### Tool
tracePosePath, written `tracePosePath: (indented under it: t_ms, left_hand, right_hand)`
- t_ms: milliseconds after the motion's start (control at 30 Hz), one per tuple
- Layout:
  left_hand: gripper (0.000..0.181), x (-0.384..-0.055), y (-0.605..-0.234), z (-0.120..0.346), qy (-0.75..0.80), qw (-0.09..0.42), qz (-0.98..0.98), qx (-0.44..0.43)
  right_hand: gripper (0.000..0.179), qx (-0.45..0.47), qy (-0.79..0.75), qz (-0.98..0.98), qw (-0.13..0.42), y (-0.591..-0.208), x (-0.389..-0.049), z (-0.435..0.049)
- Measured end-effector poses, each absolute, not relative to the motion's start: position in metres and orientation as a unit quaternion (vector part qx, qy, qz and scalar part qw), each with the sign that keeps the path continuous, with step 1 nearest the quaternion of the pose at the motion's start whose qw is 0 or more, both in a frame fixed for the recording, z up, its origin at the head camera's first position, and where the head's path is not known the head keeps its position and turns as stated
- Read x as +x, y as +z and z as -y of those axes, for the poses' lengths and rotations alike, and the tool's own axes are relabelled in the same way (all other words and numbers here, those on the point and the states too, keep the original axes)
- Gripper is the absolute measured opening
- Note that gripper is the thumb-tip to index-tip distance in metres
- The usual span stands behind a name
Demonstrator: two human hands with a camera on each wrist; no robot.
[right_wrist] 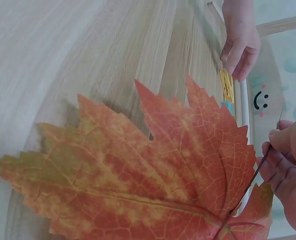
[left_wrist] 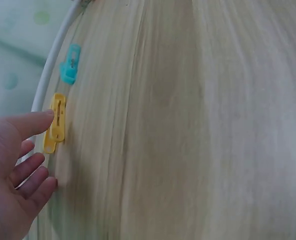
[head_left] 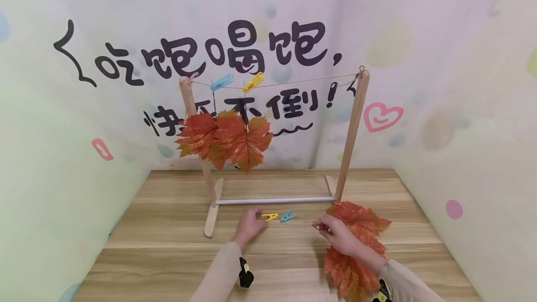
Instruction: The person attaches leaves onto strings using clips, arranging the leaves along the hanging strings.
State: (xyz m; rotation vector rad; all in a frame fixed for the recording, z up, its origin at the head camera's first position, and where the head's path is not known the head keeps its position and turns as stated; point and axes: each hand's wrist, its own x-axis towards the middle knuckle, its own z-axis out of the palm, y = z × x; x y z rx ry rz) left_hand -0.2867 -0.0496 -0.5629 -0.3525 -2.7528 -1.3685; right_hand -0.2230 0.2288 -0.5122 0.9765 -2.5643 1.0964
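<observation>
The right hand (head_left: 335, 234) pinches a dark stem (right_wrist: 249, 183) between thumb and fingertips; its red-orange leaf (right_wrist: 138, 175) lies just beside that hand. The left hand (head_left: 250, 225), fingers loosely bent and parted, is at a yellow clip (left_wrist: 59, 117) on the wooden table (head_left: 285, 255); I cannot tell if they touch. A blue clip (left_wrist: 69, 72) lies near the yellow clip. Behind, on a wooden frame's (head_left: 354, 139) string (head_left: 310, 80), 2 more clips (head_left: 222, 82) hold hanging leaves (head_left: 247, 141).

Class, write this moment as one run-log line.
left hand: nearest yellow plastic clothespin | right hand: pinches thin dark stem of red-orange lobed leaf | tan string: blue plastic clothespin, another yellow clothespin, hanging leaves
</observation>
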Motion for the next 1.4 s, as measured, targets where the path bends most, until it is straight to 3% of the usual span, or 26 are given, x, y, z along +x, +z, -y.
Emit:
tracePosePath:
  t_ms: [567,833,1000,1400]
  left_hand:
    - [0.033,-0.281,-0.578,0.055,-0.424,0.123,0.892,-0.099]
    - [0.029,-0.278,-0.581,0.065,-0.425,0.120,0.893,-0.089]
    - [0.027,-0.275,-0.576,0.071,-0.414,0.116,0.894,-0.123]
    - [0.030,-0.267,-0.544,0.083,-0.403,0.064,0.900,-0.153]
  right_hand:
    - [0.025,0.328,0.371,0.865,0.086,-0.517,-0.222,-0.227]
    - [0.013,0.380,0.389,0.830,0.122,-0.521,-0.228,-0.227]
    - [0.023,0.347,0.376,0.855,0.090,-0.514,-0.226,-0.223]
    - [0.020,0.327,0.360,0.872,0.047,-0.496,-0.229,-0.218]
